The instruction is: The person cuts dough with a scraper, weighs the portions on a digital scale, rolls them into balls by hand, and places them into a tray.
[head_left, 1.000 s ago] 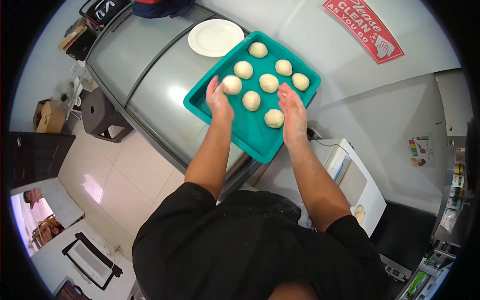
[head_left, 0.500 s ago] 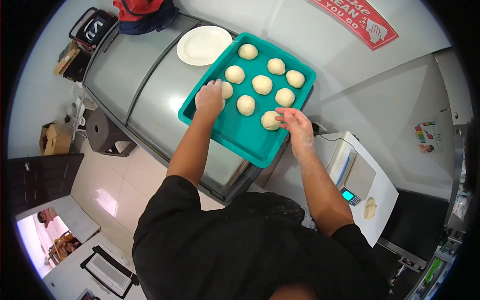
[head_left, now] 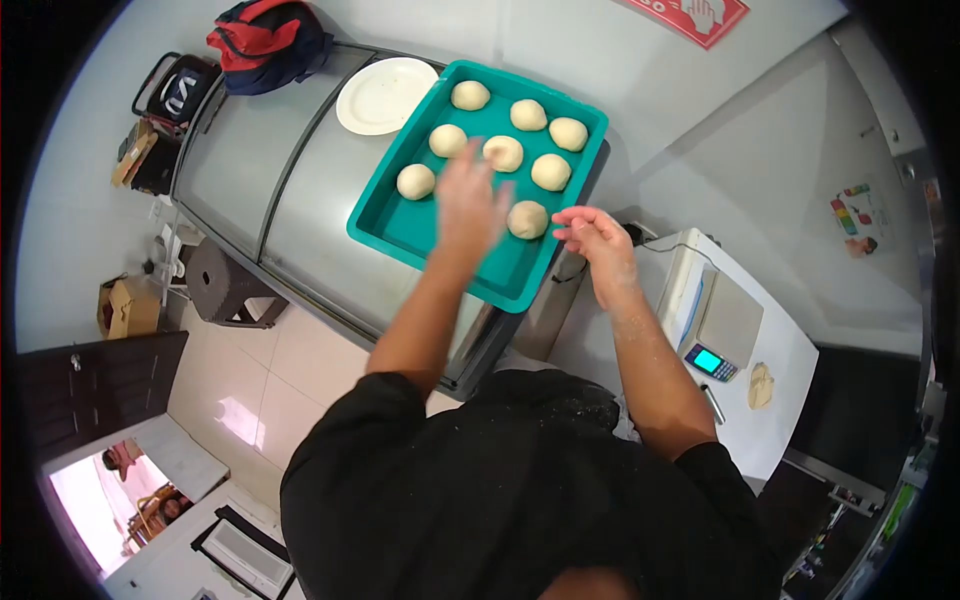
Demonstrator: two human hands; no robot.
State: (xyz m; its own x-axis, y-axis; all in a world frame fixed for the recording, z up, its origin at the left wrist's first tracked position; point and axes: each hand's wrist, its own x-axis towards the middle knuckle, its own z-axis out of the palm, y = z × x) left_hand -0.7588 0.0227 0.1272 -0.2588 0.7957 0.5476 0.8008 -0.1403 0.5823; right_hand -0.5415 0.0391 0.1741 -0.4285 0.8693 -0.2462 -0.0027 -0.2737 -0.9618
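Teal tray (head_left: 510,277): eight visible dough balls (head_left: 416,182) | left hand (head_left: 468,208): blurred, contact unclear

The left grip (head_left: 468,210) is smeared by blur over the green tray (head_left: 400,221), and whether it holds a dough ball cannot be told. The left forearm (head_left: 420,320) hides a stretch of the tray's near rim; the right grip (head_left: 600,252) masks a bit of its right side. The top edge cuts off most of the red sign (head_left: 692,16). The scale display's (head_left: 707,360) figures are too small to read.
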